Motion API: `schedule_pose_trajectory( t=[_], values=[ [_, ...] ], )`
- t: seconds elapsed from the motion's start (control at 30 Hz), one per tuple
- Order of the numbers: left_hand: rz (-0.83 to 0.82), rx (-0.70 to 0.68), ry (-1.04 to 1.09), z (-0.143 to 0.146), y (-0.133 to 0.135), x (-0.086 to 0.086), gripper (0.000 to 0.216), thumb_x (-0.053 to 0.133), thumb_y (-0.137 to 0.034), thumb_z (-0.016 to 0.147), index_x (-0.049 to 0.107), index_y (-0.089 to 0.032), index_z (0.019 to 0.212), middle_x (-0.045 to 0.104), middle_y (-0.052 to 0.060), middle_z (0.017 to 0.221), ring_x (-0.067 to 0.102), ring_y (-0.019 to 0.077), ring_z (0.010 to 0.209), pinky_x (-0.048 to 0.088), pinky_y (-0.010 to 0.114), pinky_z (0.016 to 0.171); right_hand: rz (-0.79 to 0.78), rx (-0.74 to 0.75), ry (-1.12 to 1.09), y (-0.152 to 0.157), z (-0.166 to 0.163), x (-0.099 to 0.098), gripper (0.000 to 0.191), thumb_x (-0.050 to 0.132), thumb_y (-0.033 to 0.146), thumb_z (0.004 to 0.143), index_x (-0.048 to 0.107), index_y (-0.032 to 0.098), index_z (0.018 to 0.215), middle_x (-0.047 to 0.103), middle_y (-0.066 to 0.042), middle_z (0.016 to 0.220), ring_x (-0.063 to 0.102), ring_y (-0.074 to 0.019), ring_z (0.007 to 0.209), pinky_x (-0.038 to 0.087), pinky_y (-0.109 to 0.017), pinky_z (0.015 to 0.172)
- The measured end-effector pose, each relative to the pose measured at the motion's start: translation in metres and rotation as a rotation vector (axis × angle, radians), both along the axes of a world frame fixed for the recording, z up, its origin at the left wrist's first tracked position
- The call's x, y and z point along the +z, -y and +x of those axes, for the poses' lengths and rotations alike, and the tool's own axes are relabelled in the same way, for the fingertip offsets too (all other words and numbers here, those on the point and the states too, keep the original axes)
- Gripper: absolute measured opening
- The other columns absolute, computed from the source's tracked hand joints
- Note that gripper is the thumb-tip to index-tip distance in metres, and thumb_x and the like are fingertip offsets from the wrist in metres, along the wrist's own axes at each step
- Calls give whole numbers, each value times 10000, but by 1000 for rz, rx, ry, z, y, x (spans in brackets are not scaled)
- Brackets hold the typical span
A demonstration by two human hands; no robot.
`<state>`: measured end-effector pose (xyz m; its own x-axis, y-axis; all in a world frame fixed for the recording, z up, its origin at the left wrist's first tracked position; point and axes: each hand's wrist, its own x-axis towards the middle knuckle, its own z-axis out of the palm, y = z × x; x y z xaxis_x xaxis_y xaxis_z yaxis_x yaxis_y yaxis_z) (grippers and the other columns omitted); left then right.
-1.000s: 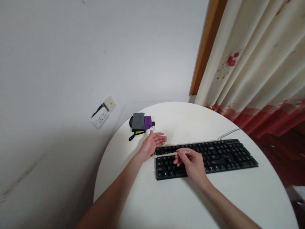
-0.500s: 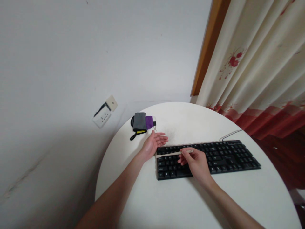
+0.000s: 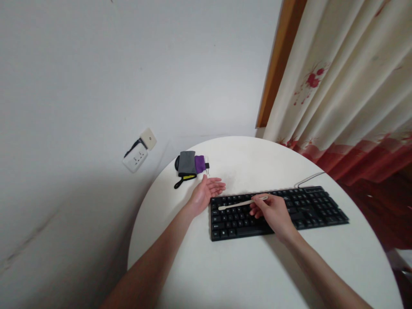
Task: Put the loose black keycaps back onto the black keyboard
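Note:
A black keyboard [image 3: 309,210] lies on the round white table [image 3: 199,274]. My right hand [image 3: 272,212] pinches a slim beige toothbrush [image 3: 236,204] near one end, above the middle of the keys. Its head points left, over the keyboard's upper left keys; whether the bristles touch them I cannot tell. Beside the keyboard's upper left corner rests my left hand [image 3: 204,193], palm turned up and fingers stretched to the right, with nothing in it.
Beyond my left hand lie a folded grey cloth [image 3: 186,163] with black and yellow edging and a small purple cloth [image 3: 200,164]. The keyboard's cable [image 3: 309,178] runs off at the back right. A wall socket [image 3: 135,157] is at the left, a curtain [image 3: 325,103] at the right.
My right hand has moved a little to the right with the toothbrush, whose head now lies further in over the keys. The left hand stays in place beside the keyboard.

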<state>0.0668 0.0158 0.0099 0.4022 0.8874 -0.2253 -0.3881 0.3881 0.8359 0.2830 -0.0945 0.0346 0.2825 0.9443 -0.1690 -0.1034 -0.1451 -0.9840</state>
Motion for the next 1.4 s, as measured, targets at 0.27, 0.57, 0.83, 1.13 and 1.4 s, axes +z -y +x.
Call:
schedule_pose_trajectory(
  t=[0.27, 0.57, 0.83, 1.13, 1.4],
  values=[
    [-8, -4, -1, -2, -1, -2, 587, 351, -573, 963, 672, -83, 996, 720, 193, 985, 688, 246, 919, 495, 335, 845, -70, -10, 7, -3, 18, 9, 222, 746, 315, 680, 676, 105, 706, 684, -71, 599, 630, -152, 459, 483, -221, 398],
    [-17, 12, -2, -1, -1, -1, 549, 372, -545, 968, 670, -85, 1004, 721, 189, 982, 686, 243, 929, 494, 348, 876, -83, 15, 30, -4, 33, 7, 222, 749, 314, 699, 676, 106, 674, 701, -94, 625, 633, -150, 466, 481, -211, 388],
    [-27, 12, -7, -1, -1, -1, 543, 378, -539, 969, 670, -83, 999, 721, 186, 972, 686, 242, 926, 498, 343, 869, -125, 35, 78, -4, 45, 14, 171, 716, 254, 720, 677, 105, 646, 702, -96, 615, 632, -143, 466, 472, -195, 386],
    [-34, 22, -21, 0, -1, 1, 542, 355, -524, 979, 671, -84, 992, 723, 183, 962, 689, 241, 917, 499, 345, 870, -145, 70, 145, -3, 64, 16, 209, 706, 288, 746, 693, 111, 634, 713, -106, 636, 630, -134, 479, 461, -188, 392],
    [-31, 18, -23, 0, 0, 2, 543, 339, -513, 986, 670, -82, 998, 721, 178, 964, 686, 238, 921, 501, 340, 867, -155, -22, 240, -3, 87, 17, 139, 700, 243, 746, 728, 110, 715, 733, -120, 694, 652, -157, 520, 459, -204, 410]
  ],
)
